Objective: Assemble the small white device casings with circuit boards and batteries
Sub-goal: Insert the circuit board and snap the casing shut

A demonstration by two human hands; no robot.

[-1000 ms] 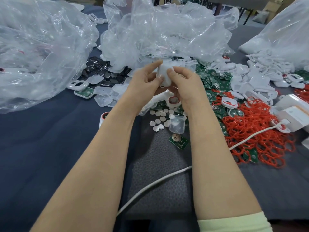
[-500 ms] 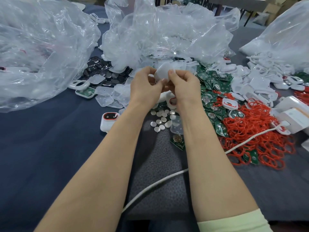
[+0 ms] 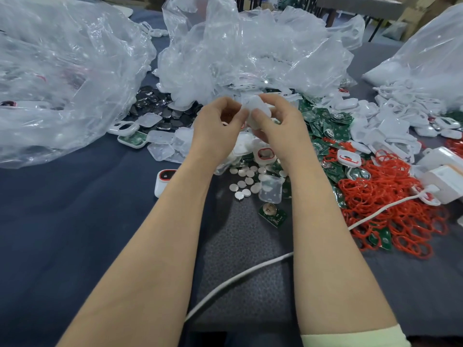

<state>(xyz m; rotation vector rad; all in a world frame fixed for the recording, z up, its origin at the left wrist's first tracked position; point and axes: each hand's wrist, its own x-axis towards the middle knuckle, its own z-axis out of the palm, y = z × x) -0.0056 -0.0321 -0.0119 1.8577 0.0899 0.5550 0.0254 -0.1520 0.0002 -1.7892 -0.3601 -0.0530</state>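
Both hands, left hand [image 3: 215, 123] and right hand [image 3: 280, 126], pinch one white casing [image 3: 253, 106] at frame centre, above coin batteries [image 3: 244, 184] scattered on the tabletop [image 3: 75, 221].

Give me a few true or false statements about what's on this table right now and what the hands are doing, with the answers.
1. Both the left hand and the right hand hold one white casing above the table. True.
2. The red rings are piled left of the left hand. False: they lie on the right, beyond the right forearm.
3. Round batteries lie loose on the table between the two forearms. True.
4. The white cable is draped over the right forearm. False: it lies on the table and passes beneath that forearm.
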